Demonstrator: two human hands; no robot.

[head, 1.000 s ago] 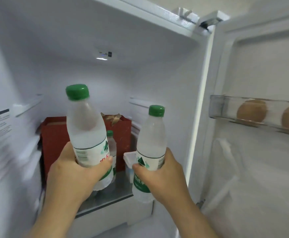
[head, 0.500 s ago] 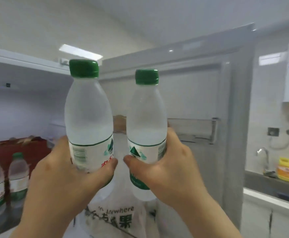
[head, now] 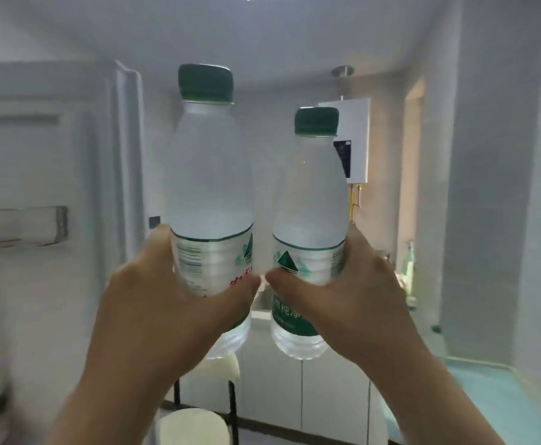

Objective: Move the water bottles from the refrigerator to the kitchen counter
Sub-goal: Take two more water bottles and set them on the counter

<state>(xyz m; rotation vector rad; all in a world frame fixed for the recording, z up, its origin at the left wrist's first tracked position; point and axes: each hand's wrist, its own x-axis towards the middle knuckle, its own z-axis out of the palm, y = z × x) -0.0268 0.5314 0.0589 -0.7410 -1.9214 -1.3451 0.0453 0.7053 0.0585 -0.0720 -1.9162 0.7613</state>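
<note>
Green-capped and clear, two plastic water bottles stand upright in the air, one in each bare hand, both held up in front of the camera. The left hand (head: 166,303) is clamped round the label of the left bottle (head: 211,200), thumb across the front and fingers wrapped behind; the right hand (head: 352,297) is closed the same way on the right bottle (head: 309,220), which sits a little lower. The two bottles are just beside each other with a narrow gap between them, and the two thumb tips nearly meet under that gap. Both bottles look fogged above their white and green labels. Behind them to the left is the open refrigerator door (head: 47,175) with a clear door shelf (head: 22,224), blurred. Beyond, a white wall-mounted heater (head: 356,146) hangs past the right bottle's cap, white cabinet fronts (head: 327,396) run below, and a pale counter surface (head: 494,393) shows at lower right. Neither bottle touches the counter.
</note>
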